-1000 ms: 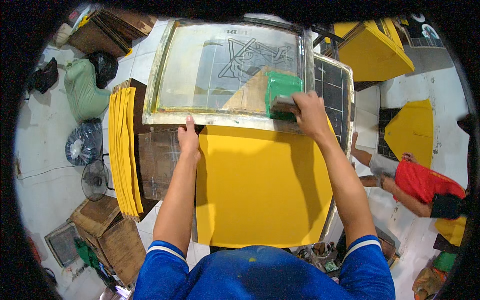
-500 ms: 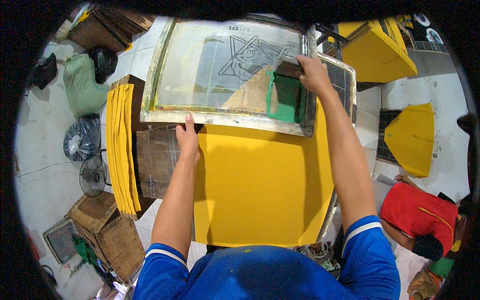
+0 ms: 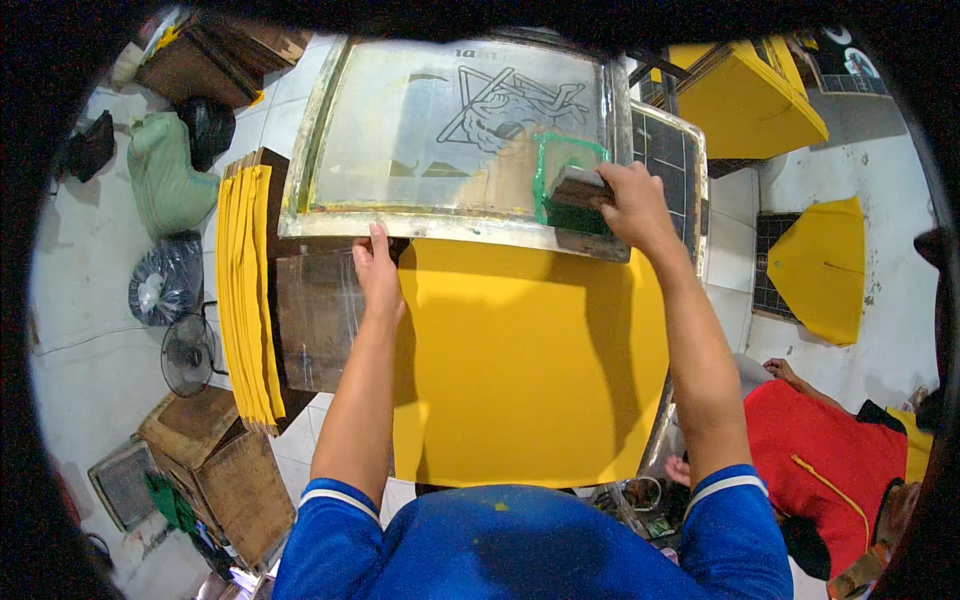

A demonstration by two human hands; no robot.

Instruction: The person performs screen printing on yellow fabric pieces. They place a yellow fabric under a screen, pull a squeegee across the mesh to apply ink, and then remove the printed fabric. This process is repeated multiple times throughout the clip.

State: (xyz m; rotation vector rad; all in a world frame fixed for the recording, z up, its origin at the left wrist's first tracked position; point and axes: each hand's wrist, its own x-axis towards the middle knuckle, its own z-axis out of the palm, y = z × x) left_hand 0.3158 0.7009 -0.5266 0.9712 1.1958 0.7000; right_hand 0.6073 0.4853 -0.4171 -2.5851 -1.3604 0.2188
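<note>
A metal-framed printing screen (image 3: 330, 160) with a dark line drawing on its mesh is tilted up over a yellow sheet (image 3: 520, 360) on the work table. My left hand (image 3: 378, 268) grips the screen's near frame edge. My right hand (image 3: 630, 205) holds a wooden squeegee (image 3: 578, 188) pressed on the mesh at the screen's near right corner, in a patch of green ink (image 3: 560, 160).
A stack of yellow sheets (image 3: 245, 300) lies on edge left of the table. More yellow pieces (image 3: 825, 265) lie on the floor at right, near a person in red (image 3: 830, 470). Bags, a fan (image 3: 185, 352) and wooden crates (image 3: 215, 475) stand at left.
My right hand has pulled the squeegee from the far right of the mesh back toward the near frame edge. The left hand has stayed on the frame. The person in red moved lower right.
</note>
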